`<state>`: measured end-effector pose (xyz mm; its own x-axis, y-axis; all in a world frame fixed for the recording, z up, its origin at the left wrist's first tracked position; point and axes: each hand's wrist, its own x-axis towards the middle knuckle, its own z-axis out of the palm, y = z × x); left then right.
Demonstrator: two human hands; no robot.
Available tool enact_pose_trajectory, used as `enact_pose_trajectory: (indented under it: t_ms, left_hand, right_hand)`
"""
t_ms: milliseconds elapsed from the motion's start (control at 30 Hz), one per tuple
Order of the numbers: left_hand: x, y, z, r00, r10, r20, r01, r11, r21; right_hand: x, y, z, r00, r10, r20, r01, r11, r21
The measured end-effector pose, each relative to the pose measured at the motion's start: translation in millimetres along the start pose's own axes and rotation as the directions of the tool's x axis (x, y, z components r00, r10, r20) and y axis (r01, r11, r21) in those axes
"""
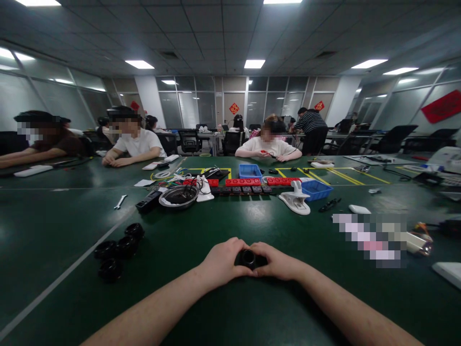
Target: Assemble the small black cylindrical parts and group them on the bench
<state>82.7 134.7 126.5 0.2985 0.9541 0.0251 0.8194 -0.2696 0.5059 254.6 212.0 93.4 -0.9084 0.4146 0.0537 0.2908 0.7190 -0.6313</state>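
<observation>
A small black round part (249,258) with a hole in its top sits between my two hands, just above the green table (223,226). My left hand (222,263) grips it from the left and my right hand (278,262) grips it from the right. Both forearms rest low over the near edge. Several similar black ring-shaped parts (117,250) lie in a loose group to my left, well apart from my hands.
Mid-table stand a round metal bowl (179,196), a white clamp-like tool (296,200), blue bins (316,189), rows of red and black parts (243,182) and a wrench (120,202). Other people sit at the far side and left.
</observation>
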Motion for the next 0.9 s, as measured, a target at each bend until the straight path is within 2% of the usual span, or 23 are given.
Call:
enact_pose_trajectory:
  t_ms: [333, 500, 600, 700, 800, 900]
  left_hand:
    - [1, -2, 2.5, 1.000, 0.006, -0.007, -0.006, 1.000, -0.010]
    - [0, -3, 1.7, 0.999, 0.048, -0.011, -0.049, 0.998, -0.027]
    - [-1, -4, 4.4, 1.000, 0.022, -0.016, -0.023, 0.999, -0.043]
    - [-2, -3, 10.5, 0.997, -0.051, -0.050, 0.049, 0.998, -0.049]
    - [-3, 0, 15.6, 0.988, -0.109, -0.107, 0.107, 0.994, -0.028]
    - [-5, 3, 17.2, 0.982, -0.136, -0.129, 0.138, 0.990, 0.006]
  right_hand:
    - [1, -3, 0, 0.999, 0.049, -0.016, -0.049, 0.999, 0.020]
    - [0, -3, 3, 0.995, 0.094, -0.043, -0.094, 0.996, 0.001]
    - [0, -2, 11, 0.979, 0.171, -0.107, -0.180, 0.981, -0.073]
    - [0, -4, 22, 0.948, 0.229, -0.222, -0.271, 0.945, -0.181]
    - [-1, -11, 29, 0.925, 0.214, -0.315, -0.312, 0.899, -0.307]
    - [-2, -16, 29, 0.928, 0.173, -0.330, -0.289, 0.893, -0.345]
